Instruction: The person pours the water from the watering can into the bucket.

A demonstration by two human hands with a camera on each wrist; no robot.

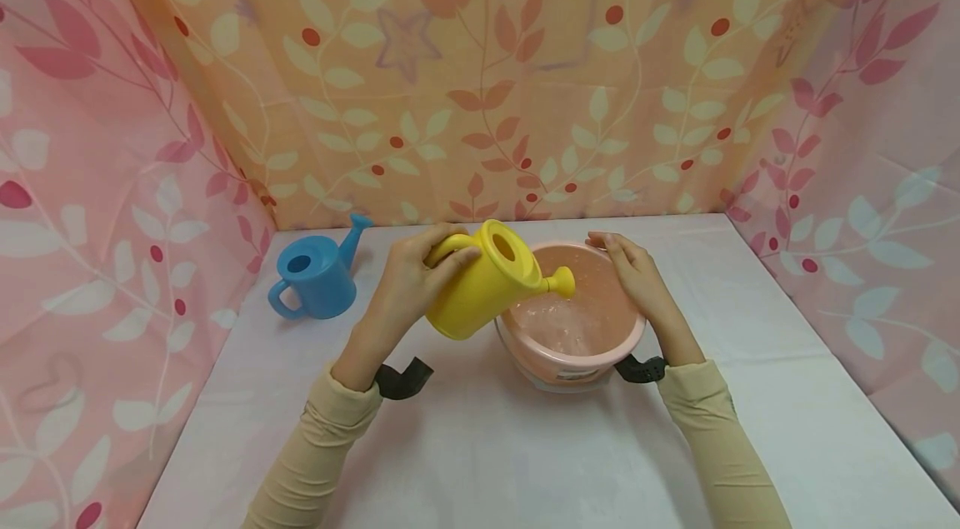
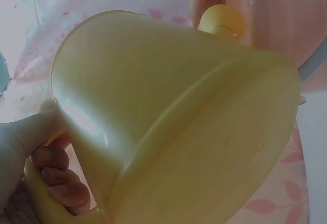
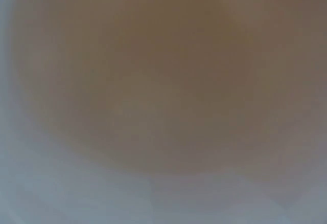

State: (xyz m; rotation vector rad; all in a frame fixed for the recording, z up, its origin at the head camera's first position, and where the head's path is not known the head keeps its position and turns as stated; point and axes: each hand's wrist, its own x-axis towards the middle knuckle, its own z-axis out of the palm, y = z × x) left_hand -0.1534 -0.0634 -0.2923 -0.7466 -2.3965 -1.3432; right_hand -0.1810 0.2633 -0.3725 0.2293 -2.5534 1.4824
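My left hand (image 1: 417,275) grips the handle of a yellow toy watering can (image 1: 476,291), with the thumb lying over its top. The can is tilted to the right, and its round spout head (image 1: 561,282) hangs over the inside of a pink bowl (image 1: 573,361). Shiny, rippled water (image 1: 558,325) shows in the bowl. On the bowl's far right rim, my right hand (image 1: 637,275) holds the edge, thumb at the rim and fingers reaching behind it. In the left wrist view, curled fingers (image 2: 61,180) wrap the handle. The right wrist view is a blur of the bowl's side (image 3: 163,81).
A blue toy watering can (image 1: 317,277) stands upright at the back left of the white table (image 1: 525,454), spout towards the back right. Leaf-patterned cloth (image 1: 487,79) hangs behind the table and along both sides. Black wrist mounts (image 1: 405,379) sit below both hands.
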